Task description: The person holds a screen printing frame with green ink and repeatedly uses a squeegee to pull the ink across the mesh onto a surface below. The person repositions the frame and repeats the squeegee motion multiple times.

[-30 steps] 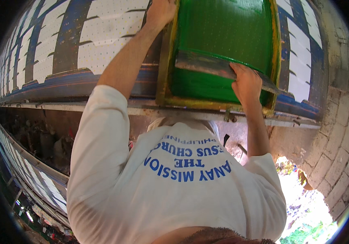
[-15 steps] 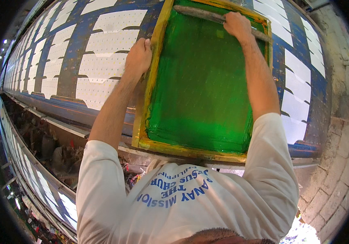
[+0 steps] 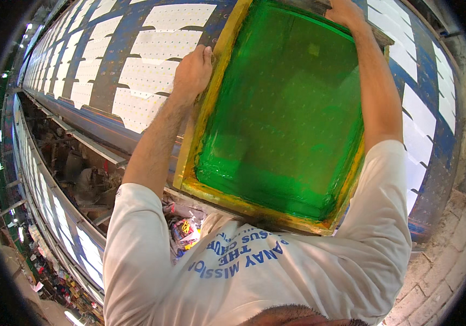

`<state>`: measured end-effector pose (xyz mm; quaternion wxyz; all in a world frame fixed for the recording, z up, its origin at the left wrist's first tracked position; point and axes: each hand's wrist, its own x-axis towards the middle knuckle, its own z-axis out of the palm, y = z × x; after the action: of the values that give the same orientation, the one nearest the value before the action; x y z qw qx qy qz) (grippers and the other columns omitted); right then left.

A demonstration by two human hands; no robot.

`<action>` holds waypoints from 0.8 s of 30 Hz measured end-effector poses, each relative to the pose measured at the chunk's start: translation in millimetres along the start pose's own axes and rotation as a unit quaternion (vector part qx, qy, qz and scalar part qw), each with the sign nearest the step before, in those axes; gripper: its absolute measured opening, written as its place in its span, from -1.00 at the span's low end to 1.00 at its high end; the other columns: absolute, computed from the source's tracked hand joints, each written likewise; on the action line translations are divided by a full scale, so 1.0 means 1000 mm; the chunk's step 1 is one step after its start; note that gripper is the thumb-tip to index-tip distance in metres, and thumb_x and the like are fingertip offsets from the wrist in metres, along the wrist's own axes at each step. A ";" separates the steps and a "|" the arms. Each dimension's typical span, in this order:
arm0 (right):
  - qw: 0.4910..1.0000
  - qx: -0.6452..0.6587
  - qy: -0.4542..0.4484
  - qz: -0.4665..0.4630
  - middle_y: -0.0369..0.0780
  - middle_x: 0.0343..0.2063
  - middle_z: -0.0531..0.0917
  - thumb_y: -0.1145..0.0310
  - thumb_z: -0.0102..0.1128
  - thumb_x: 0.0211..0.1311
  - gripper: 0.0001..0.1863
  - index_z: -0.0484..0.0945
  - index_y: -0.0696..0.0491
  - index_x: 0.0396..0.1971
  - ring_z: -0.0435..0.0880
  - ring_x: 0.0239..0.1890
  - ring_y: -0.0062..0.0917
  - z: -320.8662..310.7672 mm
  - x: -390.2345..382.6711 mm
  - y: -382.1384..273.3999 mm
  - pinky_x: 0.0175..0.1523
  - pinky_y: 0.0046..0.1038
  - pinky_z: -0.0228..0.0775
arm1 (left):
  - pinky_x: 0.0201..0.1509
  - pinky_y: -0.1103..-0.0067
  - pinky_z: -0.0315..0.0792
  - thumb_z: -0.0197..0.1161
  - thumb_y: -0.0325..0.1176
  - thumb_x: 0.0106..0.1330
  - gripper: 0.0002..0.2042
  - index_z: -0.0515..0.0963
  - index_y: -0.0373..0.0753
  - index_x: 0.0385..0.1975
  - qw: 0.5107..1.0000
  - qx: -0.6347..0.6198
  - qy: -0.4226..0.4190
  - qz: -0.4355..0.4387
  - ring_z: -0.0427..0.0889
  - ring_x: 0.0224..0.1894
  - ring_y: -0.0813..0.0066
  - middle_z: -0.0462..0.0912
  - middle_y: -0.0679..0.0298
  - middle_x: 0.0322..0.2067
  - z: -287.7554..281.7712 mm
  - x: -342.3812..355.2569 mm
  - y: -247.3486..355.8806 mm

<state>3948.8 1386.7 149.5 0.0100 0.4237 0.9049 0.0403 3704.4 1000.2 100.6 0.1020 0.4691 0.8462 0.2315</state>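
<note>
A screen-printing frame [image 3: 209, 111] with yellow-stained rails and a green mesh [image 3: 282, 114] lies in front of me, its near rail close to my shirt. My left hand [image 3: 194, 73] is closed on the left rail; its fingertips are partly hidden. At the far end, my right hand [image 3: 347, 13] grips a long squeegee [image 3: 382, 37] that lies across the frame near its far rail. The squeegee's right end sticks out past my wrist. Part of its length is hidden by my hand, and part is cut off by the picture's top edge.
White cut pieces [image 3: 148, 73] with small dots lie in rows on a long blue table [image 3: 99, 70], left of the frame. Plain white pieces [image 3: 418, 122] lie to its right. A block wall [image 3: 439, 266] runs along the right. Cluttered material [image 3: 83, 174] fills a gap beyond the table's near edge.
The squeegee and my right hand have moved farther away and to the right, toward the far rail. The frame appears turned slightly and nearer to me. My left hand stays on the left rail.
</note>
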 end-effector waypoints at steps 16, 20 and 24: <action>0.995 0.032 -0.096 -0.027 0.00 -0.17 0.82 0.26 0.29 0.21 -0.69 0.78 0.05 -0.09 0.81 -0.06 0.00 -0.019 -0.218 -0.102 0.07 -0.01 0.69 | 0.15 0.02 0.54 -0.01 0.05 0.62 -0.52 0.59 -0.30 0.07 1.000 0.015 0.010 0.020 0.69 0.04 -0.32 0.73 -0.24 -0.07 0.014 0.019 -0.018; 0.989 0.065 -0.131 0.011 -0.02 -0.24 0.81 0.40 0.34 0.19 -0.65 0.79 -0.08 0.00 0.80 -0.12 -0.05 -0.038 -0.327 -0.155 0.04 -0.04 0.67 | 0.07 -0.03 0.55 -0.08 0.07 0.64 -0.49 0.57 -0.34 -0.03 0.997 -0.013 0.040 0.058 0.67 -0.05 -0.38 0.69 -0.30 -0.15 0.026 0.025 -0.026; 0.982 0.076 -0.171 0.029 -0.13 -0.08 0.80 0.54 0.28 0.10 -0.53 0.76 -0.06 0.05 0.79 -0.06 -0.13 -0.055 -0.422 -0.203 0.09 -0.14 0.67 | 0.00 -0.03 0.56 -0.06 0.10 0.62 -0.46 0.57 -0.35 -0.12 0.997 -0.013 0.054 0.045 0.70 -0.15 -0.34 0.73 -0.25 -0.29 0.030 0.021 -0.020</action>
<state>4060.7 929.6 181.4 0.1310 0.4498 0.8777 -0.1012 3689.7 1017.7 65.0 0.0522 0.4918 0.8256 0.2715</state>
